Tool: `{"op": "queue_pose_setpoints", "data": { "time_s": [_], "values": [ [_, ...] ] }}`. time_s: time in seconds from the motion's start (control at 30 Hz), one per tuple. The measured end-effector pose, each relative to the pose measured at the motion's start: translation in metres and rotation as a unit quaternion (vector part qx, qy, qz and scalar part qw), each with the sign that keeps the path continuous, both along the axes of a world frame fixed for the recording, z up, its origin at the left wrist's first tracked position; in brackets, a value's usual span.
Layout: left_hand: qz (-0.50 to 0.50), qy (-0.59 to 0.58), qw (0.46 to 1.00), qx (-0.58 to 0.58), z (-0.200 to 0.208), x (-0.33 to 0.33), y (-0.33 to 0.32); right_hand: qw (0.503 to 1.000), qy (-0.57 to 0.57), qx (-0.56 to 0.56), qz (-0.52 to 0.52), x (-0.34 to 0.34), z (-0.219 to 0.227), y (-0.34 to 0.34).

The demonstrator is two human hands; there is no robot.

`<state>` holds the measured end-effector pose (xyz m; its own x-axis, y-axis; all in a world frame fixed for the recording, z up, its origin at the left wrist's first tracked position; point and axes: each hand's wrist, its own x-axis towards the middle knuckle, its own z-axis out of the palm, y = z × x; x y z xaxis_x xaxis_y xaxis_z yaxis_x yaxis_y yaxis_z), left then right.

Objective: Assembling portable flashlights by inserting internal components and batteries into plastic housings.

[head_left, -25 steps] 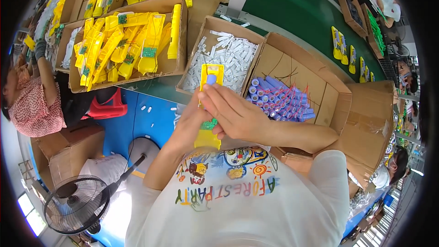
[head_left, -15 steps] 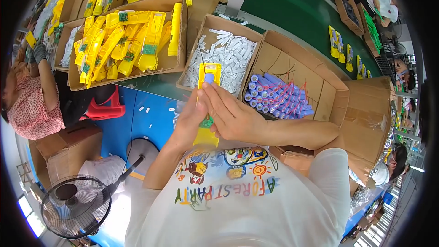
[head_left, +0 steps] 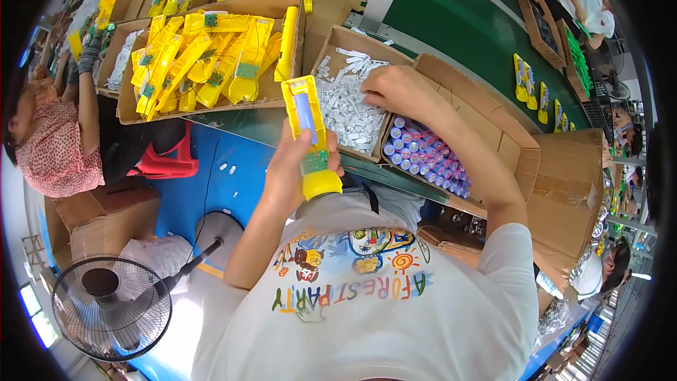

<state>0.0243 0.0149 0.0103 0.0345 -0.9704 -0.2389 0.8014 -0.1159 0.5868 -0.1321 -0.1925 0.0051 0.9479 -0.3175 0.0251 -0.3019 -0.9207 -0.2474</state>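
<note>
My left hand (head_left: pixel 285 166) grips a long yellow plastic housing (head_left: pixel 323 183), held up in front of my shirt. A purple cylindrical battery (head_left: pixel 303 109) lies in the housing's upper part, with my thumb against its lower end. Below it sits a green circuit board (head_left: pixel 314 161), partly behind my fingers. My right hand (head_left: pixel 400 90) reaches into a shallow cardboard box (head_left: pixel 337 37) of small white plastic pieces (head_left: pixel 342 107). Its fingers are bent together at the pieces; whatever they hold is hidden.
Purple batteries with red wires (head_left: pixel 423 159) fill part of a cardboard box (head_left: pixel 518 127) under my right forearm. Yellow housings with boards (head_left: pixel 211 56) crowd a box at the left. A green conveyor belt (head_left: pixel 451 21) runs behind. A fan (head_left: pixel 113 307) and a co-worker (head_left: pixel 60 152) are at the left.
My right hand has left the housing and moved right into the white pieces. My left hand keeps the housing, now tilted, and the battery in it is uncovered.
</note>
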Motion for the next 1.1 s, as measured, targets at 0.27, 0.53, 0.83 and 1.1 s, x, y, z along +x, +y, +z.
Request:
{"op": "queue_pose_setpoints", "data": {
  "time_s": [0.27, 0.53, 0.83, 1.1],
  "values": [
    [-0.071, -0.206, 0.976, -0.010, -0.002, -0.024, -0.017, 0.940, -0.234, 0.219, -0.116, -0.001, 0.037, 0.039],
    [-0.129, -0.271, 0.954, -0.027, -0.002, -0.023, -0.026, 0.850, -0.095, 0.487, -0.179, -0.013, 0.052, 0.030],
    [-0.194, -0.141, 0.970, -0.044, 0.005, -0.047, -0.038, 0.890, -0.213, 0.344, -0.213, -0.039, 0.050, 0.045],
    [0.240, -0.771, 0.587, -0.056, 0.071, 0.127, -0.128, 0.855, -0.150, -0.154, -0.472, -0.341, -0.036, -0.310]
  ]
}}
